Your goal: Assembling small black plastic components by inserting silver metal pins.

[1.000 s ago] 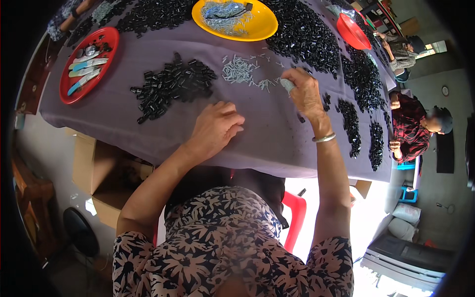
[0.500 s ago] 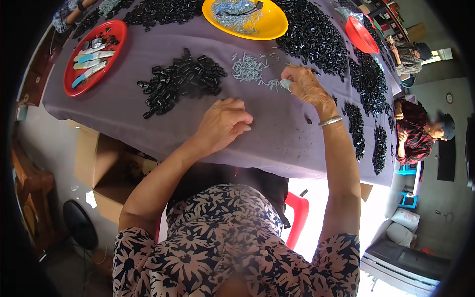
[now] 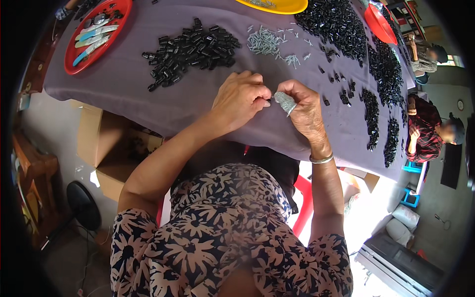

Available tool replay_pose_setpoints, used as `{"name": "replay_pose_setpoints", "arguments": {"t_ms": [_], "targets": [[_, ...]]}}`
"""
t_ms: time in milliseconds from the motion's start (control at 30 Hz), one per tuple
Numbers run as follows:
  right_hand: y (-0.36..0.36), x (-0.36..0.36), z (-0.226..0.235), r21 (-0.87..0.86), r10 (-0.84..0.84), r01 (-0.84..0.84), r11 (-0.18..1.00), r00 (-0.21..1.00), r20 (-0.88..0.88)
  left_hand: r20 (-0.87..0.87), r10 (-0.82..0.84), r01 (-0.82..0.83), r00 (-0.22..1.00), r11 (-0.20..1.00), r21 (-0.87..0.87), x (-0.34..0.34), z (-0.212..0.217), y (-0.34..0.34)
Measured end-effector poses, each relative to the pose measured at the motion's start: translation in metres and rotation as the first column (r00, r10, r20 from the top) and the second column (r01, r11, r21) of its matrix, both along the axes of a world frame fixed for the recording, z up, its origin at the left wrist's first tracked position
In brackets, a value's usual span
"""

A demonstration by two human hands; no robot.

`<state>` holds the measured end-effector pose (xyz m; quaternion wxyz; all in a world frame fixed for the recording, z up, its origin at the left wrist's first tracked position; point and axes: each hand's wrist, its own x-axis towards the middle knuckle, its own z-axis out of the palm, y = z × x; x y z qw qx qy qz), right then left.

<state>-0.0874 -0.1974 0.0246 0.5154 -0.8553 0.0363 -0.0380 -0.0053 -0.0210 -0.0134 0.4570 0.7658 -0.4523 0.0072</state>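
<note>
My left hand (image 3: 240,103) is closed, thumb and forefinger pinching a small black piece (image 3: 268,101) whose end just shows. Facing it, my right hand (image 3: 306,111) is also closed, its fingertips almost meeting the left ones. A grey knitted finger cover (image 3: 285,102) wraps one finger of the right hand; anything pinched there is too small to make out. Beyond my left hand lies a heap of small black plastic pieces (image 3: 195,52). Thin silver pins (image 3: 265,40) are heaped beyond both hands, with a few scattered to their right.
A red tray (image 3: 70,63) with several knives stands at the far left. At the back are a yellow tray (image 3: 284,8) and a red bowl (image 3: 380,25). More black pieces (image 3: 339,37) cover the right side of the purple tablecloth (image 3: 118,99). A person (image 3: 424,123) sits at the right.
My right hand has come from the silver pins back toward me and to my left hand. The left hand has shifted right. The view has tilted, so the trays sit higher.
</note>
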Motion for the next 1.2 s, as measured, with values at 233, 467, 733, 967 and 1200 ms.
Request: {"name": "replay_pose_setpoints", "arguments": {"t_ms": [233, 467, 733, 967, 1200], "targets": [[0.003, -0.001, -0.001, -0.018, 0.038, -0.038, 0.999, 0.999, -0.012, 0.019, -0.001, 0.001, 1.0, 1.0, -0.005, -0.001, 0.0, 0.002], [-0.001, -0.002, -0.003, 0.1, 0.021, -0.021, 0.995, 1.0, 0.0, 0.016, 0.002, -0.002, 1.0, 1.0, -0.019, -0.001, -0.001, 0.001], [-0.001, 0.002, -0.001, 0.015, 0.055, -0.054, 0.998, 0.996, -0.073, 0.032, 0.001, 0.0, 0.999, 1.0, -0.018, 0.0, -0.002, 0.001], [0.009, 0.0, 0.0, -0.064, -0.008, 0.005, 0.998, 0.999, -0.047, 0.043, 0.005, -0.003, 0.999, 0.999, -0.034, 0.0, -0.002, 0.002], [0.017, -0.004, -0.004, -0.151, -0.013, 0.026, 0.988, 0.996, 0.088, 0.064, 0.013, -0.011, 0.998, 0.999, -0.032, -0.001, -0.003, 0.002]]}}
